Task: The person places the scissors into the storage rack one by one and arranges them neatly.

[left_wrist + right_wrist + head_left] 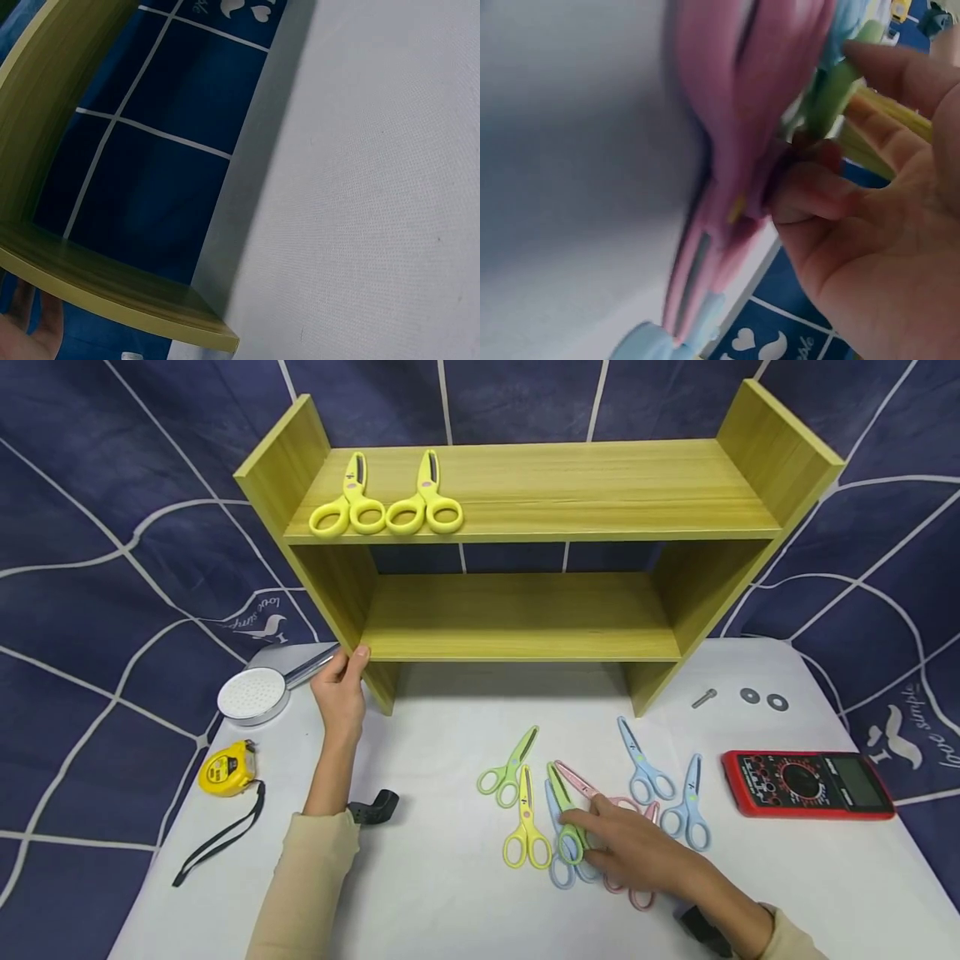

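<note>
Backdrop: dark blue cloth with white lines hangs behind a white table (450, 902).
Shelf: a yellow-green wooden shelf unit (540, 493) stands at the back of the table, with two yellow scissors (386, 502) lying side by side on its top board.
Left hand: the left hand (341, 693) holds the shelf's left upright, thumb on its front edge; the other fingers are hidden.
Right hand: the right hand (637, 852) rests on a pile of scissors, fingers curled and pinching the green scissors (566, 814) at the handle.
Pile: pink scissors (600, 793), blue scissors (641, 764), yellow scissors (525, 827) lie around the hand.
Left side: shower head (255, 693), tape measure (227, 768).
Right side: red multimeter (806, 783), a bolt (703, 697).
</note>
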The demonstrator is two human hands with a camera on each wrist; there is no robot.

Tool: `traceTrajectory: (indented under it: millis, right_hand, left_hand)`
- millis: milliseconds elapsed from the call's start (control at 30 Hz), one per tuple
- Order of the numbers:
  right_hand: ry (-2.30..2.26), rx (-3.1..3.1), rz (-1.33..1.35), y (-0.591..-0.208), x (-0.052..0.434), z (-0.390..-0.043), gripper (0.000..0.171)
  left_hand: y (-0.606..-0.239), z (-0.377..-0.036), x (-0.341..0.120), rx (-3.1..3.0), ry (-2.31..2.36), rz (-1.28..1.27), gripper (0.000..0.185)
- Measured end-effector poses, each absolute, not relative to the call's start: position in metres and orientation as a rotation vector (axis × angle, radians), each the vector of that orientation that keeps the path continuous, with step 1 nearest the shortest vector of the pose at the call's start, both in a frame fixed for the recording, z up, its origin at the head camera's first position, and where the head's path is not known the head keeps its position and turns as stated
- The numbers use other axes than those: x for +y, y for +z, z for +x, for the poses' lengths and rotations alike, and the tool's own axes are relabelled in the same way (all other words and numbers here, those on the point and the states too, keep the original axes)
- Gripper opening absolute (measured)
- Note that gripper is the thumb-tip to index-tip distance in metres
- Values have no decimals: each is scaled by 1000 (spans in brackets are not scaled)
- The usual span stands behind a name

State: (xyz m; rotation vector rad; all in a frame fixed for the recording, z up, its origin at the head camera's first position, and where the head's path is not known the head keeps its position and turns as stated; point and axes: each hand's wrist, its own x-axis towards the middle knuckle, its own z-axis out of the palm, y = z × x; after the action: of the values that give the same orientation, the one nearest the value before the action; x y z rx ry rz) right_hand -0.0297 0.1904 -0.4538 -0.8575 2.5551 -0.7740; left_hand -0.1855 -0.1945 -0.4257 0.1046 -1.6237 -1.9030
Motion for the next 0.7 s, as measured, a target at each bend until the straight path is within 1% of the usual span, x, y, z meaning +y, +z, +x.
traceTrajectory:
  millis: [100, 267, 400, 533, 700]
  right_hand:
    - [-786, 2534, -888, -456, 191, -30, 50]
    - [-863, 2601, -1074, -461, 187, -32, 42]
    - [-912, 2651, -1121, -456, 183, -32, 44]
    - [-960, 2702, -1192, -432, 183, -36, 51]
    - [-944, 2873, -1378, -382, 188, -56, 46]
  left_hand:
    - [-426, -185, -194, -1629, -1890, 108, 21]
    - [-426, -186, -194, -1634, -1883, 115, 17]
    - [-425, -185, -194, -1638, -1889, 125, 17]
    - [-426, -184, -194, -1651, -1879, 124, 18]
    - [-426, -185, -193, -1659, -1864, 134, 19]
